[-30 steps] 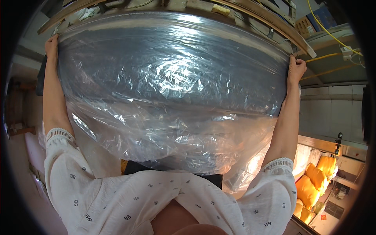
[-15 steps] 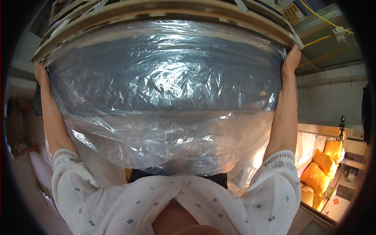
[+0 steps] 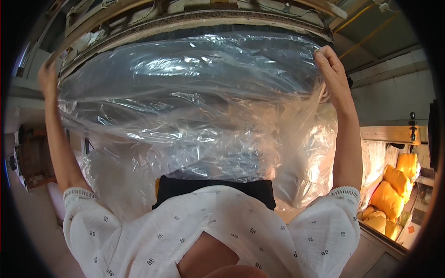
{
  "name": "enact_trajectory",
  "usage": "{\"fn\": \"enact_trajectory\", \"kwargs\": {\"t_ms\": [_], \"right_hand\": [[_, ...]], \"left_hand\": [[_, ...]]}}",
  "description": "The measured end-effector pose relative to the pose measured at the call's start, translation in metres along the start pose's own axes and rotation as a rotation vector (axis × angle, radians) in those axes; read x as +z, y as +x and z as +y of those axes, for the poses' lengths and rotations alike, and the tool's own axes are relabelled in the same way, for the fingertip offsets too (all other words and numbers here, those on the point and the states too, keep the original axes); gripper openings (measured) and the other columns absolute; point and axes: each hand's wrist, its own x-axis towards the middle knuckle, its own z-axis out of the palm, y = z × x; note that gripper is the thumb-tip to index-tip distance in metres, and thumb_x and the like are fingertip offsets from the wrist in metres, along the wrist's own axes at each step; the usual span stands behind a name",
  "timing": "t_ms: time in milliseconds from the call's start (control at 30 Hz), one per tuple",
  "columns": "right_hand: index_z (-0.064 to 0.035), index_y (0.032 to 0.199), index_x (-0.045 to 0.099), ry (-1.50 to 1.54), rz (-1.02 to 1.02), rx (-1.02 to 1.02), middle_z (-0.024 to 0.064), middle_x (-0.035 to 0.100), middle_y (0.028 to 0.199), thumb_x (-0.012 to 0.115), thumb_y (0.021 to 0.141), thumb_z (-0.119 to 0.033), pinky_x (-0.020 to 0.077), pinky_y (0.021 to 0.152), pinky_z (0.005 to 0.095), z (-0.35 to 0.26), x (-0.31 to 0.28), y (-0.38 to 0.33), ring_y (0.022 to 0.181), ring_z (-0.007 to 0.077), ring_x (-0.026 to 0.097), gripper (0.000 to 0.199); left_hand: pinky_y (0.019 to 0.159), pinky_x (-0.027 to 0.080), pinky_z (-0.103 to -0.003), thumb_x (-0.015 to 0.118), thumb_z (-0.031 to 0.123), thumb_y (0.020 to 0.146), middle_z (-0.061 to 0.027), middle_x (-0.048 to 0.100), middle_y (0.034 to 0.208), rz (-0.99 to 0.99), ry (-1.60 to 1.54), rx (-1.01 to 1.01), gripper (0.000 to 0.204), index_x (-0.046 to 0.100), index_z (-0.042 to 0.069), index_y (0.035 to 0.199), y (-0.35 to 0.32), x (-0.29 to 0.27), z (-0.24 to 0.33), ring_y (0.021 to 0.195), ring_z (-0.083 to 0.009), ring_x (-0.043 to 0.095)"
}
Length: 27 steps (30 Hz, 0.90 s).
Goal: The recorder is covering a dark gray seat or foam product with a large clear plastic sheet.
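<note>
A wide, shiny sheet of clear plastic film point(image 3: 185, 106) spreads in front of me. It drapes wrinkled over a dark surface and hangs down toward my waist. At the upper right, my right hand point(image 3: 334, 74) is closed, thumb and fingers pinching the film near its far right corner. My left hand point(image 3: 47, 81), slightly blurred, is raised at the upper left and closed round the near end of a long wooden slat point(image 3: 99, 28). The slat slants up past the top of the view. Its right end lies beyond my right hand, apart from it.
A speckled edge point(image 3: 199, 19) runs behind the film, below a wooden frame. At right, yellow stuffed bags point(image 3: 389, 199) lie in bright light near a wooden ledge point(image 3: 389, 134). Yellow cables hang at the upper right; more crumpled film point(image 3: 320, 153) hangs by my right arm.
The wooden slat has moved up and away from the film's far edge, uncovering the speckled edge. My right hand has left the slat's end and now pinches the film, which sags in looser folds.
</note>
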Motion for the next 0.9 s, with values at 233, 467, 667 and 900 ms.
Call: {"fn": "enact_trajectory", "kwargs": {"t_ms": [233, 467, 667, 900], "right_hand": [[-0.0078, 0.078, 0.046, 0.046, -0.008, -0.147, -0.0079, 0.034, 0.071, 0.058, 0.087, -0.016, 0.0281, 0.060, 0.0186, -0.054, 0.022, -0.047, 0.067, 0.0030, 0.032, 0.017], [-0.0078, 0.085, 0.061, -0.602, 0.060, -0.250, 0.0038, 0.053, 0.070, 0.063, 0.078, -0.011, 0.0389, 0.055, 0.0262, 0.002, -0.032, -0.101, 0.062, 0.0161, 0.051, 0.008], [-0.0120, 0.097, 0.061, -0.792, 0.321, -0.246, 0.0066, 0.059, 0.082, 0.056, 0.078, -0.003, 0.0467, 0.065, 0.0335, 0.069, -0.033, -0.155, 0.078, 0.0278, 0.058, 0.021], [-0.0096, 0.098, 0.052, -0.635, 0.557, -0.043, 0.0087, 0.057, 0.090, 0.058, 0.079, -0.003, 0.0469, 0.066, 0.0351, 0.108, -0.011, -0.227, 0.080, 0.0289, 0.059, 0.021]], "left_hand": [[0.076, 0.046, -0.033, 0.073, 0.026, 0.071, -0.0103, 0.059, 0.098, -0.222, -1.051, 0.485, 0.040, 0.059, 0.005, 0.103, -0.137, -0.041, 0.478, 0.090, -0.0259, 0.057], [0.064, 0.037, -0.020, 0.064, 0.014, 0.082, 0.0003, 0.050, 0.077, -0.516, -1.326, 0.156, 0.012, 0.063, 0.002, 0.083, -0.183, -0.064, 0.458, 0.072, -0.0075, 0.047], [0.079, 0.044, -0.023, 0.060, 0.011, 0.086, 0.0004, 0.058, 0.089, -0.127, -0.909, -0.341, 0.010, 0.063, 0.009, 0.095, -0.182, -0.155, 0.267, 0.087, -0.0080, 0.055], [0.078, 0.049, -0.032, 0.062, 0.033, 0.082, -0.0117, 0.065, 0.097, 0.554, -0.079, -0.535, 0.041, 0.062, 0.001, 0.107, -0.123, -0.362, 0.004, 0.085, -0.0230, 0.061]]}}
